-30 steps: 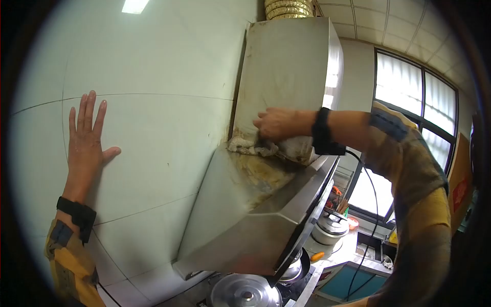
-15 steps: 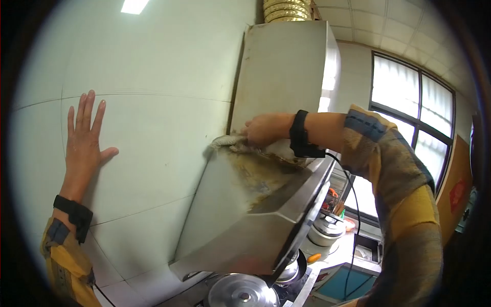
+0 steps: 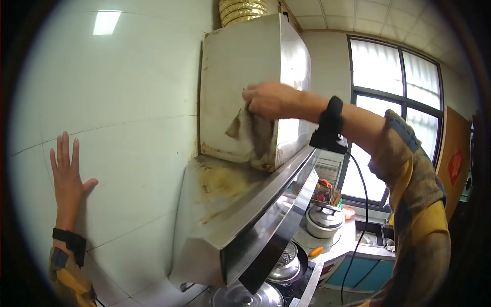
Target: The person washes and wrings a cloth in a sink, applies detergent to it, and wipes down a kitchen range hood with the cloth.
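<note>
My right hand (image 3: 267, 100) is closed on a dirty grey cloth (image 3: 254, 130), which hangs down in front of the range hood's upper metal box (image 3: 238, 66). The cloth is smeared by motion. Below it, the hood's sloping top (image 3: 220, 187) carries yellow-brown grease stains, and its front panel (image 3: 276, 217) juts out over the stove. My left hand (image 3: 68, 179) lies flat on the white tiled wall (image 3: 128, 169), its fingers stretched out and holding nothing. Both wrists wear black bands.
Under the hood, a large lidded pot (image 3: 248, 295) and a steamer pot (image 3: 286, 266) stand on the stove. A lidded cooker (image 3: 325, 221) and a carrot (image 3: 316, 251) are on the counter, near a sink (image 3: 369, 238). A gold duct (image 3: 243, 11) tops the hood; a black cable (image 3: 364, 194) hangs from my right wrist.
My right hand has lifted the cloth from the hood's sloping top to the front of its upper box. My left hand stays flat on the wall. The view has shifted.
</note>
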### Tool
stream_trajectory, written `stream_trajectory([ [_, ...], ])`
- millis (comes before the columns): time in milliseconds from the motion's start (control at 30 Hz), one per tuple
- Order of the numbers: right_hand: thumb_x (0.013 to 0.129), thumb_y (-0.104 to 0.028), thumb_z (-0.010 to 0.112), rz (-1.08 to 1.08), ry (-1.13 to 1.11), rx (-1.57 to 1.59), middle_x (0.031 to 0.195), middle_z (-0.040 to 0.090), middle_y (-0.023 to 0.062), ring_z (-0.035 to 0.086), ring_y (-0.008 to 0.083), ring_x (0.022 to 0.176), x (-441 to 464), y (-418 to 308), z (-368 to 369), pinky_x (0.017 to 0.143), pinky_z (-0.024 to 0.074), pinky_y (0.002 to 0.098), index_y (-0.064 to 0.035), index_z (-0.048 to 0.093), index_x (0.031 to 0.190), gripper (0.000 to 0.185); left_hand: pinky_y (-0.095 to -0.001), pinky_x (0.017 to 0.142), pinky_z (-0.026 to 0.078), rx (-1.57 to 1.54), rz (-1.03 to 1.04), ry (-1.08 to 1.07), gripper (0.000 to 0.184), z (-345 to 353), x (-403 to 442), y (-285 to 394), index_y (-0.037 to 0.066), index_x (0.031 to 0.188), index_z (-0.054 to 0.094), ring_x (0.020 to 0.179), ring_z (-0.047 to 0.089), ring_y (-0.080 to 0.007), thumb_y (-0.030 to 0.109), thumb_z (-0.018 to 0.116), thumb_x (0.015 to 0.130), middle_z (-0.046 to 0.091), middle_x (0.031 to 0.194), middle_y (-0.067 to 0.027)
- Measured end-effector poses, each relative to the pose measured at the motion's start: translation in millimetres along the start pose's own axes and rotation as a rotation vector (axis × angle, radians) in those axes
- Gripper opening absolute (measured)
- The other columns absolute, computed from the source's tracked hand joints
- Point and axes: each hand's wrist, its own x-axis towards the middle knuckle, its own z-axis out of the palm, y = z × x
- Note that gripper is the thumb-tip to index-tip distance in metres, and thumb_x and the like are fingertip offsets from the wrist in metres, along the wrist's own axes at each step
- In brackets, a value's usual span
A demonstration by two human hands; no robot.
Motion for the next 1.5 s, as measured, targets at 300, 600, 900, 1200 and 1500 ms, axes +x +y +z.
stream_trajectory([
  [300, 0.074, -0.014, 0.053, -0.152, -0.15, 0.328, 0.085, 0.054, 0.01, 0.058, 0.0263, 0.082, -18.5, -72.2, 12.7, 0.066, 0.0509, 0.0349, -0.0025, 0.061, 0.068, 0.015, -0.042, 0.114, 0.011, 0.017, 0.016, 0.002, 0.121, -4.6, 0.1, 0.9, 0.013, 0.142, 0.013, 0.138, 0.009, -0.0264, 0.029, 0.083, 0.045, 0.008, 0.149, -0.0101],
  [600, 0.075, -0.014, 0.055, 0.018, -0.462, 0.485, 0.074, 0.055, 0.013, 0.059, 0.0305, 0.071, -32.3, -79.6, -31.8, 0.062, 0.048, 0.0378, -0.0021, 0.06, 0.067, 0.015, -0.0416, 0.114, 0.01, -0.007, 0.041, 0.006, 0.115, -9.6, -1.0, 0.7, 0.013, 0.142, 0.014, 0.138, 0.008, -0.0255, 0.028, 0.081, 0.05, 0.008, 0.149, -0.0095],
  [900, 0.066, -0.005, 0.06, 0.381, 0.002, 0.731, 0.071, 0.057, 0.0147, 0.058, 0.0319, 0.063, -108.6, -56.6, 2.2, 0.059, 0.0465, 0.0396, -0.001, 0.059, 0.066, 0.004, -0.0459, 0.113, 0.009, -0.023, 0.061, 0.028, 0.118, -7.7, -0.1, 3.6, 0.012, 0.142, 0.012, 0.138, 0.006, -0.0274, 0.027, 0.081, 0.048, 0.006, 0.15, -0.0112],
  [1200, 0.063, -0.006, 0.055, 0.258, -0.095, 0.674, 0.07, 0.059, 0.0229, 0.059, 0.0406, 0.072, -39.5, -94.9, -14.6, 0.065, 0.0473, 0.0441, 0.0006, 0.061, 0.07, 0.011, -0.0495, 0.111, 0.008, 0.037, 0.071, 0.037, 0.121, -4.8, 0.4, 1.7, 0.007, 0.142, 0.012, 0.138, 0.004, -0.0325, 0.043, 0.079, 0.048, 0.004, 0.149, -0.0183],
  [1500, 0.061, -0.01, 0.059, 0.415, -0.117, 0.787, 0.065, 0.06, 0.0168, 0.06, 0.0336, 0.066, 20.8, -62.3, 3.6, 0.059, 0.0465, 0.0411, -0.005, 0.062, 0.072, 0.013, -0.0488, 0.111, 0.007, 0.029, 0.034, -0.018, 0.123, -9.6, 1.6, 2.7, 0.008, 0.143, 0.009, 0.138, 0.003, -0.032, 0.044, 0.08, 0.048, 0.002, 0.149, -0.0162],
])
